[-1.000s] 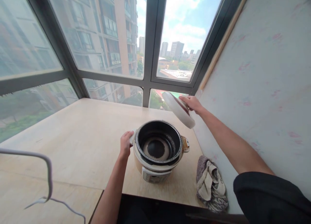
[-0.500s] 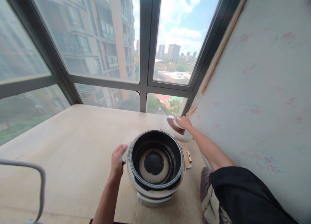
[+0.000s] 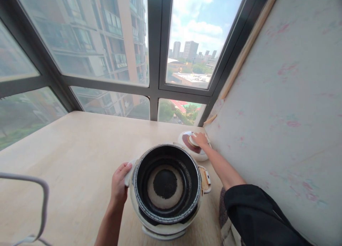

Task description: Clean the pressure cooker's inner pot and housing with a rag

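Note:
A white electric pressure cooker (image 3: 137, 205) stands uncovered in front of me. Its dark inner pot (image 3: 165, 183) has a worn, pale ring on the bottom. My left hand (image 3: 120, 180) grips the white side handle (image 3: 128, 175) on the cooker's left. Behind the cooker on the right, the round white and brown lid (image 3: 184, 141) lies by the wall, knob up. My right hand (image 3: 200, 139) is closed on the lid's knob, its fingertips partly hidden. The cooker's right handle (image 3: 205, 179) is free and looks stained.
The pale countertop (image 3: 88, 150) runs back to the windows. A patterned wall (image 3: 278, 132) borders the right side. A grey cable (image 3: 44, 199) curves at the lower left. A cloth (image 3: 227, 228) lies under my right forearm.
My right hand has lowered the lid, which was tilted, so it now sits flat on the countertop. My left hand stays on the cooker's handle. The view has shifted slightly.

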